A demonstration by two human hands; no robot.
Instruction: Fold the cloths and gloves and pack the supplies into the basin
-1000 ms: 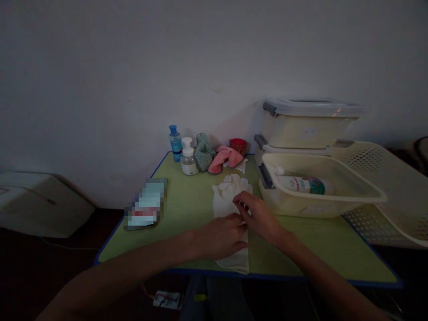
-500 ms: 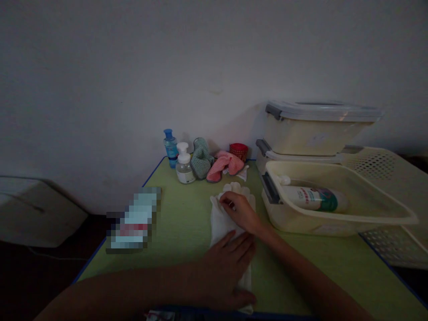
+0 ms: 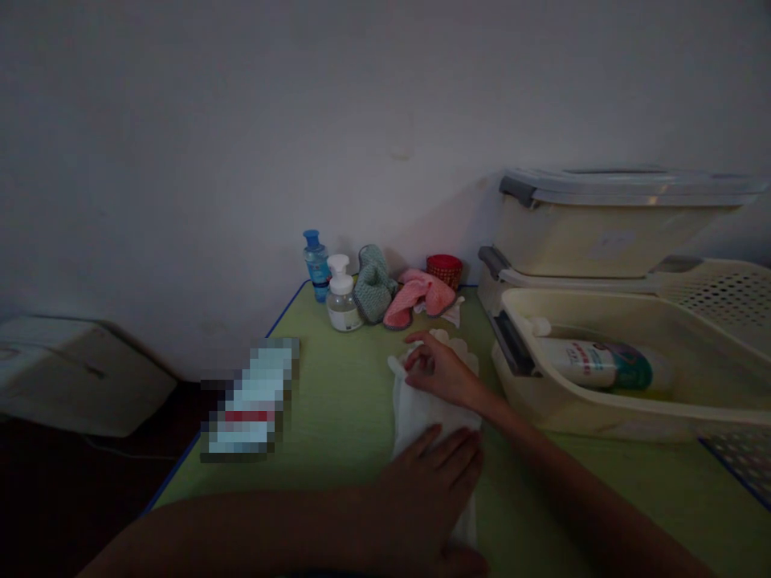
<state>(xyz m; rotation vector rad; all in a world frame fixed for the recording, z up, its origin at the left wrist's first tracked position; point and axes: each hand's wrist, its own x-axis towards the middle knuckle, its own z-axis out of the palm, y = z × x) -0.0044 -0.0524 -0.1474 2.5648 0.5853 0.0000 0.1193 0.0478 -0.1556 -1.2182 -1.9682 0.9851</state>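
From here I see one white glove [image 3: 415,409], or perhaps a stack, beneath the left hand [image 3: 422,498], its fingers laid open, while the right hand [image 3: 442,369] curls its fingers over the glove's far end, gripping or not I can't tell; light, flat left-hand pressure should stop it sliding. Beyond the fingers stand one blue bottle [image 3: 316,269], one pump bottle [image 3: 344,315], two cloths [image 3: 377,293] and one red basket [image 3: 444,277].

left hand [image 3: 429,486]: flatter on glove [image 3: 414,411] | right hand [image 3: 442,371]: moved, seemingly, to its fingered end
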